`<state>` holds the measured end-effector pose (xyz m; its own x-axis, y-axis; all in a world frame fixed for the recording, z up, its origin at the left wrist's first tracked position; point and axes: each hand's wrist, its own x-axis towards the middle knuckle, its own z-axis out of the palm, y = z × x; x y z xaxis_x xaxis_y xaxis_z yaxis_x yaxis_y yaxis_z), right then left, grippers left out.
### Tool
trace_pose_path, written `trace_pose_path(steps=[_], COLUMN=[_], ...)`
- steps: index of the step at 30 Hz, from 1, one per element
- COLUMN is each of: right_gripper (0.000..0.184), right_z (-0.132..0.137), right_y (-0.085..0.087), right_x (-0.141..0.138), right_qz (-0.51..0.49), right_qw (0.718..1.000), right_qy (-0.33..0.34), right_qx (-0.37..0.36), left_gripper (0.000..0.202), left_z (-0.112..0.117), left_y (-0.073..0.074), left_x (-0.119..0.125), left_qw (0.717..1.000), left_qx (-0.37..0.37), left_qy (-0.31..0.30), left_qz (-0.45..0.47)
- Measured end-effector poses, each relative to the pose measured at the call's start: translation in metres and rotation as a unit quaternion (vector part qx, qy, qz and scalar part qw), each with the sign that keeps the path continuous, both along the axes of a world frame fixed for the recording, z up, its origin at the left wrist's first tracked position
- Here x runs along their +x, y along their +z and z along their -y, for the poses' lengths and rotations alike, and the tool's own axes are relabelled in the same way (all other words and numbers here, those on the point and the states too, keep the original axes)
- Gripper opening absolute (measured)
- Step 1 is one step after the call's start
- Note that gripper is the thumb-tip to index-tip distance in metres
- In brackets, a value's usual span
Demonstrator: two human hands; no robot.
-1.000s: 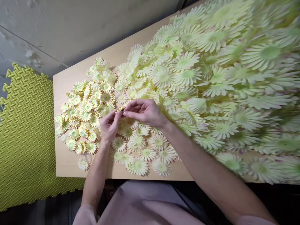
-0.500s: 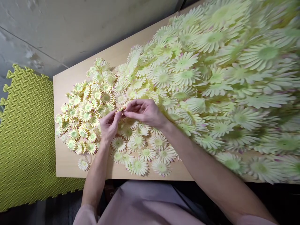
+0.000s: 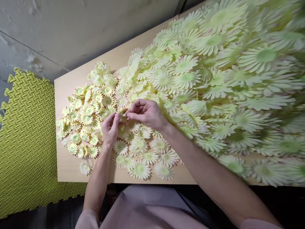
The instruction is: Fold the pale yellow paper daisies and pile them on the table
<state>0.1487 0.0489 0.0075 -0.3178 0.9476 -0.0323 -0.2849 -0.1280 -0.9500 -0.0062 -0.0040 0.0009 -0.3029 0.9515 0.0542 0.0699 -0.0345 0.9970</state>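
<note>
My left hand and my right hand meet above the wooden table, fingertips pinched together on one small pale yellow daisy-shaped flower piece. Both hands are closed on it. Under and around them lies a spread of smaller flower pieces with green centres. A much bigger heap of large flower pieces fills the right side of the table, rising toward the camera.
A green foam floor mat lies left of the table. A grey concrete floor lies beyond the table's far edge. My lap in pale pink fabric is below the table's near edge.
The view has shifted slightly. My left hand's fingers have curled a little tighter on the flower piece; both hands stay in the same spot.
</note>
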Motion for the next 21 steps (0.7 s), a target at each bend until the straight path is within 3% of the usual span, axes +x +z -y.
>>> trace_pose_path(steps=[5, 11, 21], right_gripper=[0.025, 0.022, 0.025], right_z=[-0.001, -0.003, -0.002], right_y=[0.000, 0.002, 0.005], right_x=[0.001, 0.003, 0.004], right_qz=[-0.049, -0.090, -0.187], right_qw=[0.999, 0.995, 0.977], right_qy=[0.012, 0.011, 0.034], right_qx=[-0.021, -0.035, -0.096], left_gripper=[0.024, 0.037, 0.030], left_z=[-0.002, -0.007, -0.004], left_y=[0.001, 0.005, 0.013], left_x=[0.002, -0.003, 0.002], left_qw=[0.988, 0.964, 0.945], left_qx=[-0.041, -0.098, -0.044], left_qy=[-0.009, 0.014, 0.002], left_qz=[0.151, 0.246, 0.323])
